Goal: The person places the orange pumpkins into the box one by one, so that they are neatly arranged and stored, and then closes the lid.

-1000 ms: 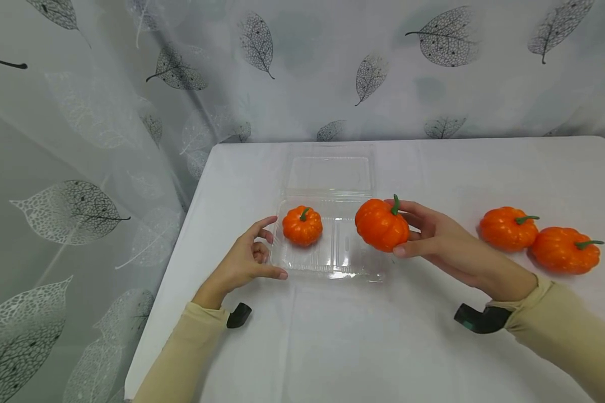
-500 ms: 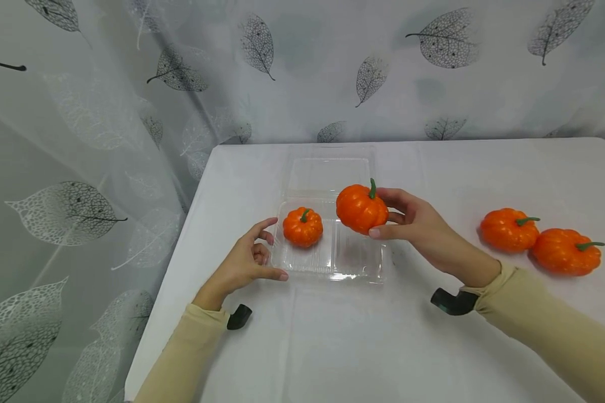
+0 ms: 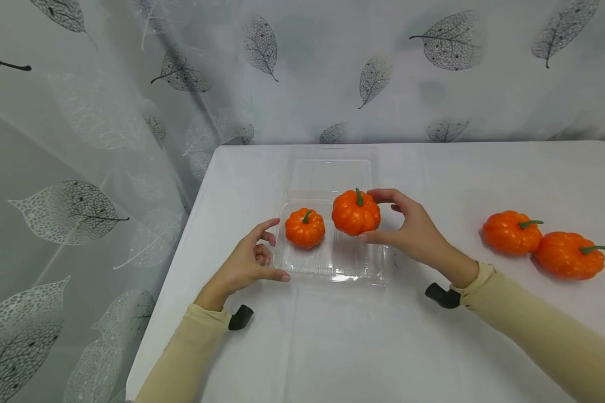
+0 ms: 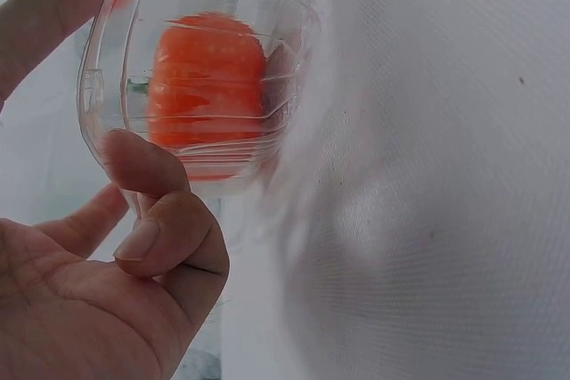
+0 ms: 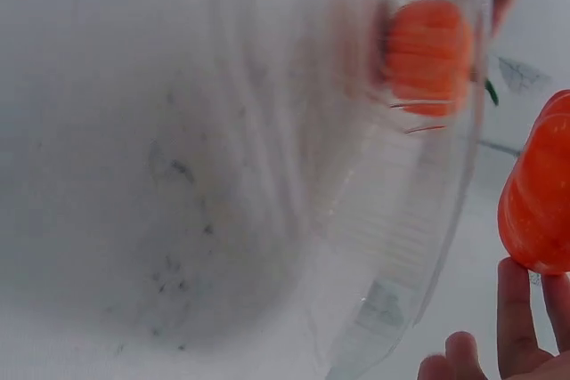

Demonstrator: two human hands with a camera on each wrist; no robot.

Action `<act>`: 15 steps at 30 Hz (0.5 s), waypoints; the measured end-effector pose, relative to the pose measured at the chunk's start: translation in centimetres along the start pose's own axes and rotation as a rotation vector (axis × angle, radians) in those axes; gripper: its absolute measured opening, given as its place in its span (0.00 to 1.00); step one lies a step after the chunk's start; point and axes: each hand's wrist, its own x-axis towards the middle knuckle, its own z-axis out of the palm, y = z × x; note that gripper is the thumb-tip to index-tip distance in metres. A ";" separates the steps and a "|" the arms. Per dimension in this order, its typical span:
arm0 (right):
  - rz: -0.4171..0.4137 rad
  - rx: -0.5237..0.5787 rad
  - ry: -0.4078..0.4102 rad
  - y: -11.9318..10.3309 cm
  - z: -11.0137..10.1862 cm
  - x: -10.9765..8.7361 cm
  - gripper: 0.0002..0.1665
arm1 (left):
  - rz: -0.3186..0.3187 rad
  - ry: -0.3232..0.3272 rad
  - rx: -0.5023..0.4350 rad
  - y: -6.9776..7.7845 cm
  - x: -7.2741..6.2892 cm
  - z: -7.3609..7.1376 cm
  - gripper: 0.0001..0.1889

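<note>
A clear plastic clamshell container (image 3: 302, 268) lies with its lid laid back on the white table. One small orange toy pumpkin (image 3: 305, 229) with a green stem sits in its left part. My left hand (image 3: 244, 263) holds the container's left end, thumb at the near corner and fingers along the rim (image 4: 93, 122). My right hand (image 3: 408, 229) grips a second toy pumpkin (image 3: 355, 214) between thumb and fingers, stem up, over the container's right part. In the right wrist view this held pumpkin (image 5: 543, 193) is beyond the container's rim, partly cut off by the frame edge.
Two more orange toy pumpkins, one (image 3: 511, 233) beside another (image 3: 569, 256), lie on the right of the table (image 3: 343, 347). The clear lid (image 3: 333, 173) reaches toward the back edge. A leaf-patterned curtain (image 3: 302, 67) hangs behind and to the left.
My right hand has carried its pumpkin leftward over the container's right part, first rising, then lowering slightly, with the stem turning more upright. My left hand has stayed at the container's left end.
</note>
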 end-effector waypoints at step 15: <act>-0.084 -0.320 -0.001 1.6 1.4 0.2 0.49 | 0.005 0.003 -0.004 -0.1 0.0 0.1 0.58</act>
